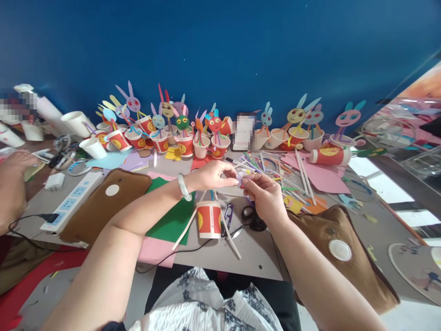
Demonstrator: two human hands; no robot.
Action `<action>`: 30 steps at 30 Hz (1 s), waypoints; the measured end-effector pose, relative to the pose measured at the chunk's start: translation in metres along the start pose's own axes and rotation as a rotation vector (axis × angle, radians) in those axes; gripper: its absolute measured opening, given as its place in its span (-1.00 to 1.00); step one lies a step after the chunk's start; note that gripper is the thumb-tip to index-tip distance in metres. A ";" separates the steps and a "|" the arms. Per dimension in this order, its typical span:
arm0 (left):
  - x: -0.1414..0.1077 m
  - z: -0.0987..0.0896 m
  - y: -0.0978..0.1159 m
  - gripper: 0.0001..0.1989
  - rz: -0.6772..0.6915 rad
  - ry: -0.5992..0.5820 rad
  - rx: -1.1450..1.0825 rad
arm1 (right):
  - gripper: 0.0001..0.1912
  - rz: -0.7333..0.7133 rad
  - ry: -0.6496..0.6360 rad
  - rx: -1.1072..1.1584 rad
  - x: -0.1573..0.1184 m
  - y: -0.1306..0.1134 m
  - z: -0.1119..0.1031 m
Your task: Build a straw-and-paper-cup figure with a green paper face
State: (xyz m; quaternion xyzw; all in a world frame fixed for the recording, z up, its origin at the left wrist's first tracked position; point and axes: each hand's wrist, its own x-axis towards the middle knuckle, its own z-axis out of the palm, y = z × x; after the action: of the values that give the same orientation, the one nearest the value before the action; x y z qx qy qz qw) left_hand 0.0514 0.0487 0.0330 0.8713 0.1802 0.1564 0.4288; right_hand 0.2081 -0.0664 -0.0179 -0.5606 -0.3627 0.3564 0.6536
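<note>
Paper piece (240, 179), small and pale purple, is in the narrow grip of both hands, above the table. The left hand (215, 176) pinches it from the left side, and the right hand (263, 193) holds it with thumb and bent fingers from the right side. Its full shape is hidden by the fingers.

Below the grip and a little to the left is a red and white cup (209, 220), with a yellow round mark and a white strip. The strip has small red writing, too small to read. Two long pale strips (231, 236) slant down at its two sides. The decorated cups (185, 146) beyond the grip also carry yellow round marks, and their writing cannot be read.

Just below the grip are black-handled scissors (250, 214) and a purple tool (228, 216). Further below, a bare grey band of table (210, 259) reaches the near edge, crossed by a black cord (193, 250). Loose thin sticks (305, 177) crowd the right side, and a green sheet (168, 216) lies under the left forearm.
</note>
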 end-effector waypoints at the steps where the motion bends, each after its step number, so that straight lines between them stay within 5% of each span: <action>1: 0.002 0.002 -0.003 -0.80 0.002 0.024 -0.059 | -0.67 -0.003 -0.004 -0.006 0.000 0.000 0.000; 10: 0.007 0.007 -0.007 -0.88 -0.069 0.070 -0.248 | -0.69 0.017 -0.022 0.000 -0.001 -0.001 -0.002; 30: 0.006 0.009 -0.001 -0.82 -0.146 0.033 -0.220 | -0.71 0.012 -0.114 -0.109 0.003 -0.003 -0.010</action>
State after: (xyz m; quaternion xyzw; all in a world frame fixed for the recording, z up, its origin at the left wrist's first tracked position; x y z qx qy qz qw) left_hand 0.0601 0.0463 0.0275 0.8007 0.2320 0.1579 0.5292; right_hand 0.2185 -0.0687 -0.0161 -0.5764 -0.4148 0.3711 0.5983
